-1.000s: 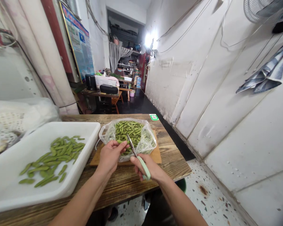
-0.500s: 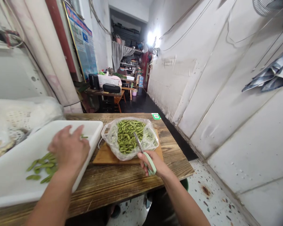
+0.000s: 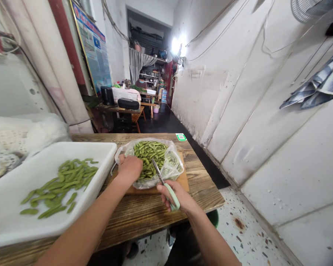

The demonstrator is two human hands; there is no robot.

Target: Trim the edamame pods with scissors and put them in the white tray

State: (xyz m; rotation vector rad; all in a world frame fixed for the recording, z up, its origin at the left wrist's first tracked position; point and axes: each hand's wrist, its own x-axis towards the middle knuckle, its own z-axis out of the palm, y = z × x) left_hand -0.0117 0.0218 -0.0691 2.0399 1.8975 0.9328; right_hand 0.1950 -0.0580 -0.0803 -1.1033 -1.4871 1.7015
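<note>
My left hand (image 3: 129, 168) reaches into a clear plastic bag (image 3: 170, 166) full of green soybean pods (image 3: 151, 155); its fingers curl down among the pods and are mostly hidden. My right hand (image 3: 176, 195) grips pale green-handled scissors (image 3: 166, 187), blades pointing up over the bag's near edge. The bag sits on a wooden cutting board (image 3: 183, 181). To the left, a white tray (image 3: 105, 155) holds a pile of trimmed pods (image 3: 63, 183).
The wooden table (image 3: 144, 218) ends just right of the board, with a white wall panel close on the right. A bagged bundle (image 3: 22, 135) lies behind the tray. A green sticker (image 3: 181, 137) marks the far corner. A person sits far down the corridor.
My left hand left the white tray, where it was half a second ago, and moved right into the bag of pods. The right hand kept the scissors almost still.
</note>
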